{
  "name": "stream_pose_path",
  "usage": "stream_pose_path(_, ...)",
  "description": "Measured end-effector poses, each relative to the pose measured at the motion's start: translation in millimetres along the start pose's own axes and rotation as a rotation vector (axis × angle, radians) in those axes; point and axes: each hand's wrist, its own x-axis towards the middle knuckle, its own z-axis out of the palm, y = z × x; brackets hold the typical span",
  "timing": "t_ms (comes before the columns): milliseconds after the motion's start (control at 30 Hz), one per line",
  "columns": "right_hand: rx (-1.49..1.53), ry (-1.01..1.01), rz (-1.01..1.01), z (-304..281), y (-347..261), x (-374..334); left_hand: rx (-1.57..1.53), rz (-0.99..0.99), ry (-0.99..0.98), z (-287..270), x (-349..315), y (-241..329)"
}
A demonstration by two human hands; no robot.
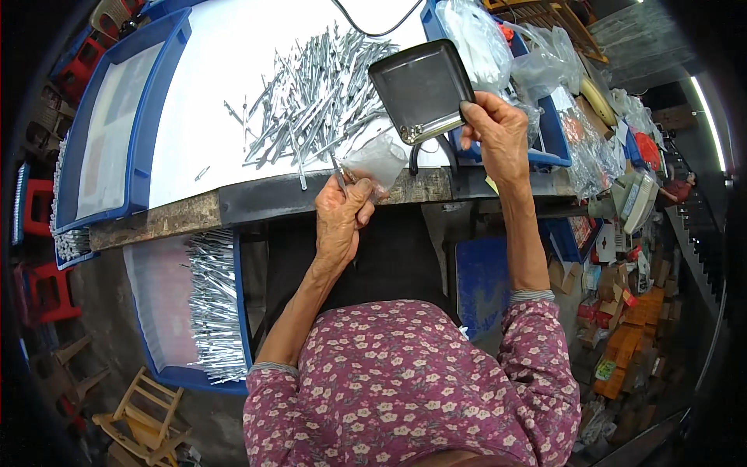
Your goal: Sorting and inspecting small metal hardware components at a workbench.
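Note:
My left hand [340,215] pinches a small clear plastic bag [377,161] together with a thin metal piece [339,176], just over the front edge of the workbench. My right hand [496,134] holds a dark square metal tray [420,87] by its corner, tilted toward the bag, with a few small shiny bits lying along its lower rim. A big loose heap of silver metal rods [315,97] lies on the white bench top beyond my left hand.
A blue crate [148,117] with a white sheet stands on the bench at left. A lower blue bin [198,307] holds packed metal rods. Clear bags [482,39] fill a blue crate at back right. Red stools [47,292] and a wooden stool [144,416] stand on the floor. Cardboard boxes [634,311] lie at right.

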Motion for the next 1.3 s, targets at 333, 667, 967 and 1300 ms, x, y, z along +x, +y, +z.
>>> stream_pose_path(333,-0.058,0.019,-0.038,9,-6,-7,-0.075,-0.109,-0.04,3,3,-2)
stream_pose_path(667,-0.052,0.113,-0.115,12,3,-15,-0.125,-0.208,-0.027,6,8,-8)
stream_pose_path(967,-0.046,0.128,-0.092,4,11,-13,-0.085,-0.227,-0.069,4,8,-12)
stream_pose_path(1300,-0.022,0.129,-0.066,0,17,-18,-0.122,-0.259,-0.082,5,7,-11)
